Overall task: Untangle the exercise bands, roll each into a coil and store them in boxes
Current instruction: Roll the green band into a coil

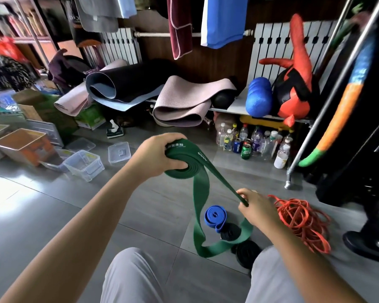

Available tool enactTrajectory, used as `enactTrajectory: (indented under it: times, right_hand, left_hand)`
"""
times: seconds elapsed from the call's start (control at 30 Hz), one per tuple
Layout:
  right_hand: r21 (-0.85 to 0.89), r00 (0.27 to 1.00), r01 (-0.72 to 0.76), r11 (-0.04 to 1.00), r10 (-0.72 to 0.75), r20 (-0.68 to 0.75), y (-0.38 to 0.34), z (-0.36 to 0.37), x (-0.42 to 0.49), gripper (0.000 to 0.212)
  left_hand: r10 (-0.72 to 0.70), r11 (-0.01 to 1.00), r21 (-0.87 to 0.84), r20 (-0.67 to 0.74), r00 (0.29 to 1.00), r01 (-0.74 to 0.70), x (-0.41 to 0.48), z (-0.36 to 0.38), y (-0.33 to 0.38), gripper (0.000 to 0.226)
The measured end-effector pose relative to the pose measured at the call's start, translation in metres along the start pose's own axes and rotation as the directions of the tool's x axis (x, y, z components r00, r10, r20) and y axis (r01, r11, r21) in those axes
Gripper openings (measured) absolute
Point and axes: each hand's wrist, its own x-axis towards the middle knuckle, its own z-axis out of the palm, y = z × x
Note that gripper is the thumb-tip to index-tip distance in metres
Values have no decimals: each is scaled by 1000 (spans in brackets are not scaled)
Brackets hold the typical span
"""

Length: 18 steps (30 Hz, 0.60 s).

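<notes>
While left hand (158, 154) clasps the green exercise band (200, 193) at its coil, right hand (257, 209) pinches the tail, stretched slanting down-right.

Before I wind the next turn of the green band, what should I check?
1. Rolled part of green band gripped by left hand: ok.
2. Loose strap pinched by right hand: ok.
3. Hanging loop free of twists: cannot tell.
4. Loop clear of blue coil: cannot tell.
5. A clear box open for storing: ok.
6. The orange bands untangled: not ok, a heap.
</notes>
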Motion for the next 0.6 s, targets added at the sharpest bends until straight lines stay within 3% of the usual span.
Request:
enactTrajectory:
  times: [0.1, 0.2, 0.23, 0.3, 0.33, 0.37, 0.5, 0.6]
  right_hand:
    - [100, 995, -91, 991, 86, 48, 15, 9, -1, 33]
    - [400, 989, -136, 907, 148, -1, 19, 3, 5, 25]
    - [563, 982, -157, 811, 189, 1, 18, -3, 6, 20]
    - [875, 970, -200, 440, 216, 113, 14, -19, 5, 14]
    - [936, 965, -224, 272, 195, 174, 13, -27, 3, 13]
    - [949, 963, -241, 203, 171, 208, 13, -34, 1, 13]
    - [921, 967, -256, 292, 68, 247, 17, -47, -2, 16]
    - [938, 952, -270, 215, -85, 294, 17, -52, -3, 23]
  left_hand:
    - [-34, 996, -80, -28, 999, 32, 4, -9, -6, 50]
    - [-60, 995, -86, -51, 997, 55, 9, -15, -12, 48]
    - [-64, 995, -75, -56, 996, 59, 10, -16, -14, 47]
    - [-70, 996, -53, -63, 996, 66, 14, -19, -19, 47]
    - [-76, 996, -46, -67, 995, 73, 16, -20, -22, 48]
    - [-83, 996, -40, -74, 994, 80, 17, -22, -26, 49]
    - [-109, 994, -35, -142, 984, 105, 22, -28, -35, 49]
    - [-125, 991, 15, -170, 977, 129, 25, -33, -41, 47]
